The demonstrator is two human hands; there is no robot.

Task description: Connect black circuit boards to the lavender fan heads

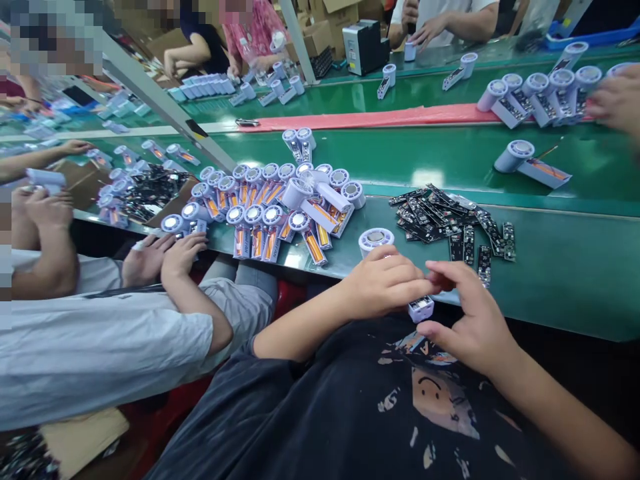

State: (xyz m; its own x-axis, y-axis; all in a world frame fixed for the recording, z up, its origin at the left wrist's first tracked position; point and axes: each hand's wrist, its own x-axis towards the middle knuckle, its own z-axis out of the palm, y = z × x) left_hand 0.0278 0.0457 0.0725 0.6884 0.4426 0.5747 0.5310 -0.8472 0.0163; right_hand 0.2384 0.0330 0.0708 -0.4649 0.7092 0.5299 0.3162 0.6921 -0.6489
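My left hand [387, 283] is closed around a lavender fan unit [377, 239]; its round head shows above the fingers and its handle end comes out below them. Beside that handle end is my right hand [473, 313], thumb and fingers apart in a loose curve, with the index fingertip close to my left fingertips. Just beyond my hands, a pile of black circuit boards [433, 213] lies on the green table. Several lavender fan units [254, 223] with orange parts in their handles are grouped to the left.
A co-worker's hands [175, 257] hold a fan at the left. Behind runs a green conveyor [425, 160] bearing one fan unit [517, 157]. More units line a pink strip [370, 119]. Another person's hand [620, 100] reaches in at the right. A metal post [165, 93] slants across.
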